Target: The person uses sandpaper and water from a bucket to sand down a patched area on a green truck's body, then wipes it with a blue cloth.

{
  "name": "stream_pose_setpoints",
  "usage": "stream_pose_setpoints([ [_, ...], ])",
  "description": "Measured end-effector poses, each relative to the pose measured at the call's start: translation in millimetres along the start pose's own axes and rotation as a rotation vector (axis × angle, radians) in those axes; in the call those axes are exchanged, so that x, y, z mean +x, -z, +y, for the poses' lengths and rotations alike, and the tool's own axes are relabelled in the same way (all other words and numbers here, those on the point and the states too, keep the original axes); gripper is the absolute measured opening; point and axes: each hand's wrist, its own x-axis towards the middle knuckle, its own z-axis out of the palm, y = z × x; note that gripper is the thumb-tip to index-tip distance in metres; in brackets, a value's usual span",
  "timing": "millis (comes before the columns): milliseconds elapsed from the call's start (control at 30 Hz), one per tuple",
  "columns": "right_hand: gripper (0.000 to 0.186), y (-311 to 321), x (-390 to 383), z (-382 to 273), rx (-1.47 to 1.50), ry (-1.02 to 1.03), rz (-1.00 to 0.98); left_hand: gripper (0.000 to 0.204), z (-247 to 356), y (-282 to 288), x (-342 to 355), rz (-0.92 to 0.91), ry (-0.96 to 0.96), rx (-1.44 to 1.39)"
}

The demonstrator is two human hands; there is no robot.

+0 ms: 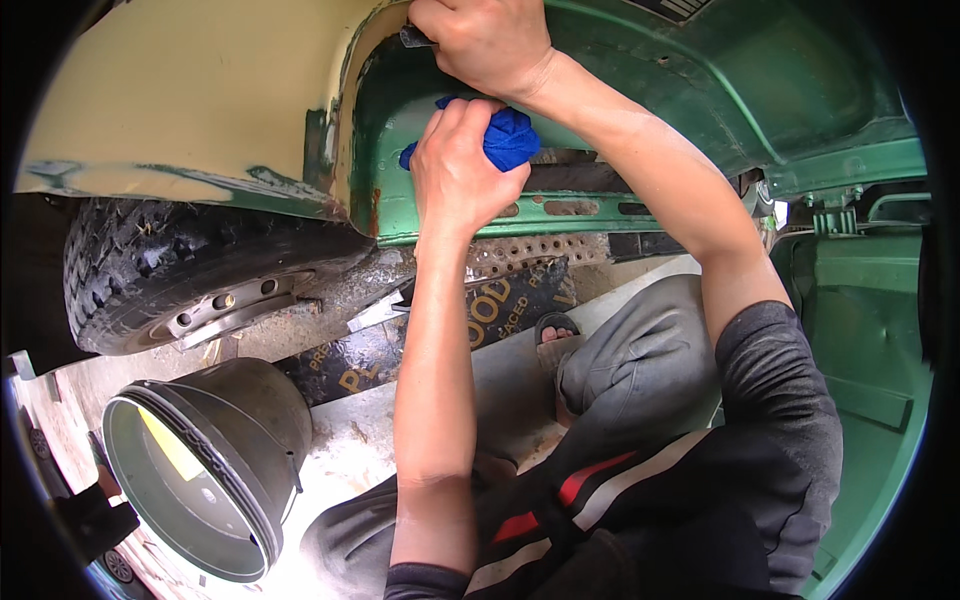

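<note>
My left hand [465,170] is closed over a crumpled blue cloth [510,138], holding it against the green painted inner panel [380,140] of a vehicle body. Above and to the right, my right hand [480,40] has its fingers curled on a small dark flat piece [415,36] at the top of the curved lip where the cream outer panel [170,90] meets the green. Rust and dark scuffs show along that seam and lower edge. What exactly the dark piece is, I cannot tell.
Beneath the body lies a knobbly tyre on a steel rim [150,280]. A black bucket [250,430] stands at the lower left, near a printed dark board [330,370] and a perforated metal plank [535,255]. A green body part [860,380] is at the right; my bent knee is below.
</note>
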Motion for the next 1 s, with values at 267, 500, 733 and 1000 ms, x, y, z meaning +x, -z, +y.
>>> stream_pose_setpoints([
  [267,0.018,13.8,5.6,4.1,-0.001,0.016,-0.017,0.041,-1.8,-2.8,-1.1,0.018,0.011,-0.005],
  [500,0.02,19.1,11.7,1.4,0.006,-0.007,-0.029,0.041,0.8,-2.3,0.0,0.023,0.009,-0.009],
  [733,0.019,21.1,13.1,2.8,-0.039,0.013,-0.035,0.04,1.1,-3.5,-2.3,0.006,0.017,-0.013],
  [1000,0.02,19.6,11.7,3.4,-0.024,-0.003,-0.06,0.041,-1.0,-0.9,0.2,0.01,0.011,0.002],
])
